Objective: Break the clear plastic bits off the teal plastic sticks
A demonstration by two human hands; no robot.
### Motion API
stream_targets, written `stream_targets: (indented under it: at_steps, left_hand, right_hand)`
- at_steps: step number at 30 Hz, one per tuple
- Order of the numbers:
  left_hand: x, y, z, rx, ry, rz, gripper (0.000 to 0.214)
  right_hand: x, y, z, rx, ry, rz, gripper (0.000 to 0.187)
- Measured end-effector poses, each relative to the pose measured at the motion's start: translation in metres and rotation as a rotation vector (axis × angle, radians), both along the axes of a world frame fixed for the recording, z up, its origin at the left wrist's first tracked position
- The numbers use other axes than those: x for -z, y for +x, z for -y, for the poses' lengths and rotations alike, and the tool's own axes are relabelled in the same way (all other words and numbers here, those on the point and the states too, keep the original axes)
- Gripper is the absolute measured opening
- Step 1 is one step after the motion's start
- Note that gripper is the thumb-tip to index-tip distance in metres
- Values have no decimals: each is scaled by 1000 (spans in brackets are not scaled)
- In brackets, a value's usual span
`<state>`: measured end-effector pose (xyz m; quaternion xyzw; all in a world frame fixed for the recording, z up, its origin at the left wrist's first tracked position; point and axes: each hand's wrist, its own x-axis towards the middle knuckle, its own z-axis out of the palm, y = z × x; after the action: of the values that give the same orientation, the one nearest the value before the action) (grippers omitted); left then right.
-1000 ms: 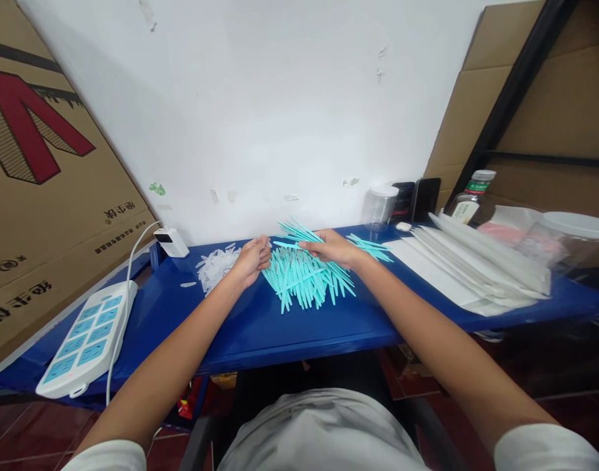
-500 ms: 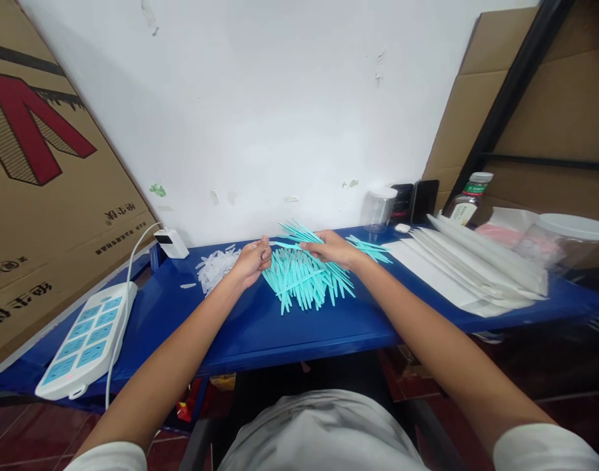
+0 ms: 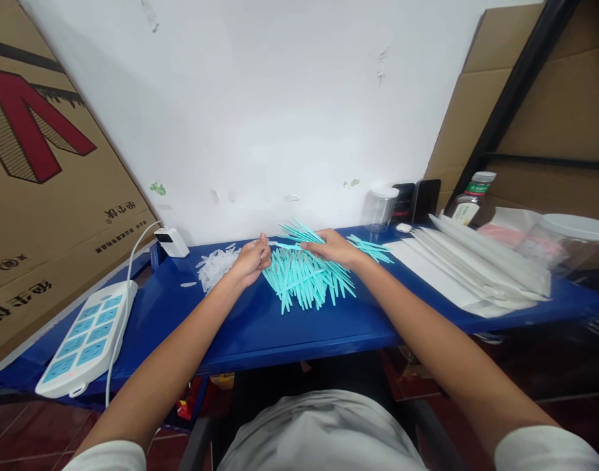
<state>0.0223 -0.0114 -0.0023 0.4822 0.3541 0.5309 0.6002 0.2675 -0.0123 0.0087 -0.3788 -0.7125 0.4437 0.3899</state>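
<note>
A heap of thin turquoise sticks (image 3: 304, 278) lies in the middle of the blue table (image 3: 260, 327). My right hand (image 3: 331, 248) rests above the heap and pinches one turquoise stick (image 3: 285, 246) that points left. My left hand (image 3: 253, 258) is closed in a pinch at that stick's left tip, fingers together; what they grip there is too small to see. A pile of small clear plastic pieces (image 3: 215, 265) lies just left of my left hand.
A white power strip (image 3: 86, 340) with a cable lies at the table's left end, a white adapter (image 3: 170, 241) behind it. Stacked white sheets (image 3: 471, 268), a clear jar (image 3: 379, 208), a bottle (image 3: 469, 199) and a lidded tub (image 3: 569, 239) stand right. Cardboard boxes flank both sides.
Both hands have stayed at the same spot over the heap. My left hand's fingers have shifted slightly at the stick's tip.
</note>
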Motion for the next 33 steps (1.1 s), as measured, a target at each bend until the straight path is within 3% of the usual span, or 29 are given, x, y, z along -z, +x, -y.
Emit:
stream_targets:
  at_steps: [10,17,23,33]
  left_hand:
    - [1,3,2,2,12,-72,47]
    - [10,4,-3,-107,201,-305,47]
    - [14,1,-6,-61,298,-431,52]
    - [8,1,-1,15,145,-375,48]
  right_hand:
    - [-4,-1,4,12,-54,-20,36]
    - [-2,-1,1,-21,-94,-91,42]
    - [-3,-1,1,-19,-106,-124,45]
    - [-3,0,-1,-5,-120,-127,44]
